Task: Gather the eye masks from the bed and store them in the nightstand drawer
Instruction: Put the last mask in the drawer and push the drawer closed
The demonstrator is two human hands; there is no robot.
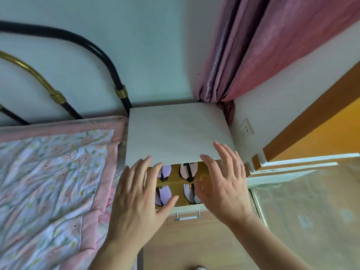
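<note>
Lilac and pale pink eye masks lie in the open nightstand drawer, four showing in two rows on its tan wooden floor, each crossed by a dark strap. Part of every mask is hidden, by the hands or by the nightstand top. They look soft, padded and very light, so they should bend and slump when lifted; a pinch at one rounded edge or at the strap would likely be the surest hold.

Both hands hover over the drawer, holding nothing. On the near left, the left hand has its fingers spread and straight, its thumb out over the drawer front. Opposite it, the right hand is spread the same way, fingertips reaching to the front edge of the nightstand top. Whether either palm touches a mask cannot be told.

A silver bar handle sits on the drawer front, just below the hands. Left of the nightstand lies the bed with a floral quilt edged in pink, and no mask shows on it. A pink curtain hangs behind.
</note>
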